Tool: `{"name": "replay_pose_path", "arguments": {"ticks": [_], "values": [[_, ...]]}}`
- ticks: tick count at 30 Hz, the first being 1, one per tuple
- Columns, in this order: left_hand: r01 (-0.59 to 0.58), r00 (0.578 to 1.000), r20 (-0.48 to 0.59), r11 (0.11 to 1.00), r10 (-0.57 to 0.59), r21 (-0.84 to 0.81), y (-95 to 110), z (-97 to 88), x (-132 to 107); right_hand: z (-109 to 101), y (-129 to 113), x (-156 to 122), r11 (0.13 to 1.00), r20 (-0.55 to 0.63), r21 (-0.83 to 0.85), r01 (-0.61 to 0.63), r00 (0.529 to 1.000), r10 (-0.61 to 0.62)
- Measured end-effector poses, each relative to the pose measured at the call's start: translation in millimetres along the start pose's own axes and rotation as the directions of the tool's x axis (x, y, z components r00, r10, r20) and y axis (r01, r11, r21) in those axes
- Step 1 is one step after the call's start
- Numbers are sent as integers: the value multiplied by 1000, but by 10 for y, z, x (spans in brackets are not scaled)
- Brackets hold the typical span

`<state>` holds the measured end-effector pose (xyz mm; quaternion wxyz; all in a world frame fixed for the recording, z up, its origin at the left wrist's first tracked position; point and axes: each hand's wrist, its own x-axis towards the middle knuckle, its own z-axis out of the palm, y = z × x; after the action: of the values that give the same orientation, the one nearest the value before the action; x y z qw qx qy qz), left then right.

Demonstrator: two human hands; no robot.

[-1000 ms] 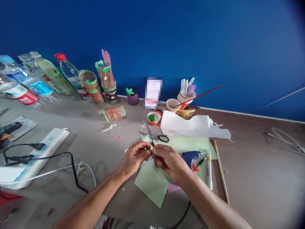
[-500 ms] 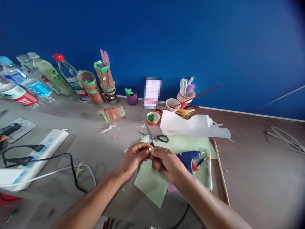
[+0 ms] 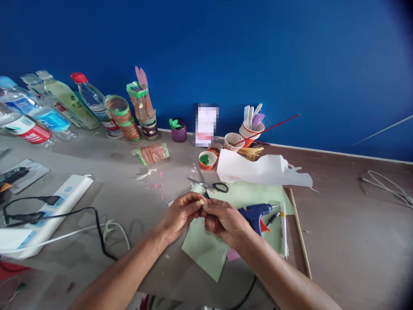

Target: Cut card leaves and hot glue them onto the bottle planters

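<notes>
My left hand [image 3: 181,213] and my right hand [image 3: 224,220] meet fingertip to fingertip over a light green paper sheet [image 3: 206,249]. Both pinch one tiny yellowish piece [image 3: 201,201] between thumbs and forefingers; I cannot make out what it is. Scissors [image 3: 211,186] with black handles lie just beyond the fingers. A blue glue gun [image 3: 256,213] rests on the green paper right beside my right hand, its black cord running toward me.
A white power strip [image 3: 45,211] with a black plug and cable lies at left. Plastic bottles [image 3: 51,112] and decorated cups [image 3: 124,114] line the blue wall. Paper cups with sticks [image 3: 251,127], a green paint pot [image 3: 207,160], white paper [image 3: 261,170] and a long wooden stick [image 3: 300,232] are nearby.
Both hands stay pinched together; the fingers have shifted slightly on the small piece. Nothing else has moved.
</notes>
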<state>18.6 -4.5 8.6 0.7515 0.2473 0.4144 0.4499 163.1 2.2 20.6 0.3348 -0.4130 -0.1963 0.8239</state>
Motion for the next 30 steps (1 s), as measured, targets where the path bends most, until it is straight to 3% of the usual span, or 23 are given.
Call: {"name": "replay_pose_path", "arguments": {"ticks": [30], "values": [[14,1000,10,999,-14,29,-19,-23,9,-18,39,34,1000,1,17,-9,1000,9]]}}
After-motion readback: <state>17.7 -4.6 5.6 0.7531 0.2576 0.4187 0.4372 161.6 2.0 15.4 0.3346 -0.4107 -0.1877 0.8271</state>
